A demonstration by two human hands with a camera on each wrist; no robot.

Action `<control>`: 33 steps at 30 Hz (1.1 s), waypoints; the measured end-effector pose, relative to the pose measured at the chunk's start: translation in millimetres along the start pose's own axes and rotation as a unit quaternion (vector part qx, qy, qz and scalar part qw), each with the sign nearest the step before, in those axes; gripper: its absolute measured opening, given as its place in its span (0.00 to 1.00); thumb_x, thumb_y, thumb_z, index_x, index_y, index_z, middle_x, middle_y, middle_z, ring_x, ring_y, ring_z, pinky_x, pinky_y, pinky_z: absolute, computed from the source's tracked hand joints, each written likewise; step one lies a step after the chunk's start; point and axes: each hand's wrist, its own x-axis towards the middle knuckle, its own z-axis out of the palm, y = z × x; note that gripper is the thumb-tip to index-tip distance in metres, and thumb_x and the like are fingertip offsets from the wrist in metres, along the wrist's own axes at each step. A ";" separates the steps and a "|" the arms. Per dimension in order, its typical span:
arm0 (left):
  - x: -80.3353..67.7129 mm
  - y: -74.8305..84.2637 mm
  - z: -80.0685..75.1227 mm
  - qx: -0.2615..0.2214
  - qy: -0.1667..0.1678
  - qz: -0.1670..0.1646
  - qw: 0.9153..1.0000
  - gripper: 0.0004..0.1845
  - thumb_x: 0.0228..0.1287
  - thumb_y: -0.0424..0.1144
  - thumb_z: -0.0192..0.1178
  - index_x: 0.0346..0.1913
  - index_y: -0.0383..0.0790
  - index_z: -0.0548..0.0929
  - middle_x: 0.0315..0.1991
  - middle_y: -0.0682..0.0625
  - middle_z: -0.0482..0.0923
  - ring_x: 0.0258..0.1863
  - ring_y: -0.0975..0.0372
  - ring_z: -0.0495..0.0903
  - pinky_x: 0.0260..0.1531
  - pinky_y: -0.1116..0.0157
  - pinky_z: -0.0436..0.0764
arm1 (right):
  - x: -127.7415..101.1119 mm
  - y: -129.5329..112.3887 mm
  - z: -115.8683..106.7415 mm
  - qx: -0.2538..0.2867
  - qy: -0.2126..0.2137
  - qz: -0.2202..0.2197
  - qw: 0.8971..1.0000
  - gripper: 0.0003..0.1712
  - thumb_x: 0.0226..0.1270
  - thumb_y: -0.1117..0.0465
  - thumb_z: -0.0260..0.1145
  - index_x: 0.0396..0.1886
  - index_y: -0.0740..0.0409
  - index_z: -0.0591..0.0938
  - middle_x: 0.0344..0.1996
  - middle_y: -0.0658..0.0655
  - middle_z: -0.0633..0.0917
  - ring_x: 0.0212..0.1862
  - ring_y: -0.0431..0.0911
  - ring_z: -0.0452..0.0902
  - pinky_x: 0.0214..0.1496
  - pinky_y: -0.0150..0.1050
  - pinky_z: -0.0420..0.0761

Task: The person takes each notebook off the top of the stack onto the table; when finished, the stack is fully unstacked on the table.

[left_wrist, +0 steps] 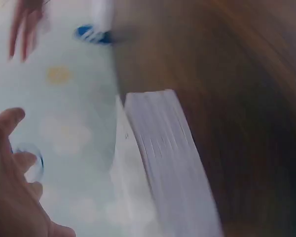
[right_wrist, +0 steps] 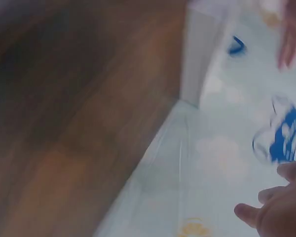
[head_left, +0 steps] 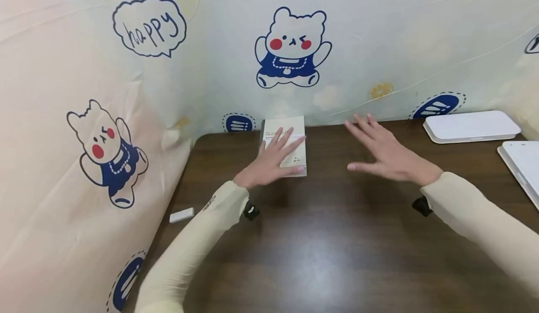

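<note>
Two hands, both with fingers spread flat, gripping nothing. Left hand (head_left: 273,161) rests on the pale book (head_left: 294,135) at the table's (head_left: 320,247) back edge; right hand (head_left: 385,151) hovers just beside it. Only the left wrist view shows the book's page edges (left_wrist: 170,163); head view alone shows a white tray (head_left: 471,126) at the back right corner.

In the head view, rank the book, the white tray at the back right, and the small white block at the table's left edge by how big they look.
1. White tray, widest of the three.
2. Book, partly covered by the left hand, so its full extent is unsure.
3. Small white block, clearly smallest.
</note>
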 end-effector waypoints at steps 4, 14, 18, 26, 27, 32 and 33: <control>2.7 -26.6 -3.3 -0.181 0.086 -0.053 0.978 0.38 0.67 0.67 0.42 0.77 0.64 0.48 0.79 0.55 0.30 0.78 0.56 0.26 0.70 0.34 0.34 | 17.1 13.1 6.5 0.184 0.050 0.072 0.979 0.47 0.71 0.46 0.58 0.77 0.32 0.39 0.78 0.45 0.38 0.79 0.49 0.29 0.76 0.63 0.40; 20.3 -86.5 26.2 -0.462 0.196 -0.194 0.843 0.34 0.69 0.50 0.48 0.76 0.57 0.52 0.79 0.57 0.43 0.78 0.61 0.39 0.77 0.54 0.40 | 85.6 2.1 91.3 0.473 0.113 0.192 0.852 0.46 0.70 0.50 0.59 0.79 0.45 0.44 0.79 0.53 0.43 0.78 0.57 0.40 0.78 0.55 0.47; 25.1 -89.4 45.4 -0.456 0.196 -0.233 0.836 0.35 0.68 0.45 0.53 0.76 0.55 0.55 0.79 0.54 0.46 0.78 0.58 0.42 0.77 0.54 0.43 | 105.4 -21.5 126.6 0.434 0.090 0.211 0.871 0.46 0.68 0.48 0.61 0.78 0.41 0.47 0.79 0.51 0.44 0.79 0.55 0.39 0.77 0.59 0.47; 24.8 -89.8 67.0 -0.366 0.153 -0.256 0.882 0.39 0.63 0.44 0.60 0.76 0.55 0.55 0.80 0.56 0.34 0.79 0.58 0.37 0.76 0.50 0.45 | 118.2 -38.8 161.4 0.332 0.035 0.226 0.915 0.47 0.65 0.50 0.63 0.78 0.45 0.49 0.79 0.57 0.39 0.79 0.56 0.39 0.76 0.59 0.53; 24.5 -90.0 67.3 -0.364 0.153 -0.253 0.883 0.40 0.63 0.44 0.60 0.76 0.55 0.55 0.80 0.56 0.33 0.79 0.58 0.37 0.76 0.50 0.45 | 118.7 -38.7 161.9 0.325 0.034 0.225 0.918 0.47 0.65 0.51 0.63 0.78 0.46 0.49 0.79 0.57 0.39 0.79 0.56 0.39 0.76 0.59 0.54; 24.0 -94.2 67.3 -0.357 0.152 -0.250 0.887 0.42 0.62 0.43 0.60 0.77 0.55 0.52 0.80 0.54 0.32 0.79 0.57 0.36 0.76 0.48 0.44 | 121.6 -40.3 162.6 0.320 0.028 0.224 0.920 0.48 0.64 0.51 0.63 0.78 0.47 0.48 0.79 0.59 0.38 0.78 0.57 0.40 0.76 0.58 0.54; 24.2 -95.4 67.9 -0.356 0.152 -0.251 0.887 0.43 0.62 0.43 0.60 0.77 0.55 0.51 0.80 0.54 0.32 0.79 0.57 0.36 0.76 0.49 0.44 | 121.9 -40.6 163.8 0.321 0.027 0.224 0.920 0.48 0.64 0.50 0.63 0.78 0.47 0.48 0.79 0.59 0.38 0.78 0.57 0.40 0.76 0.58 0.54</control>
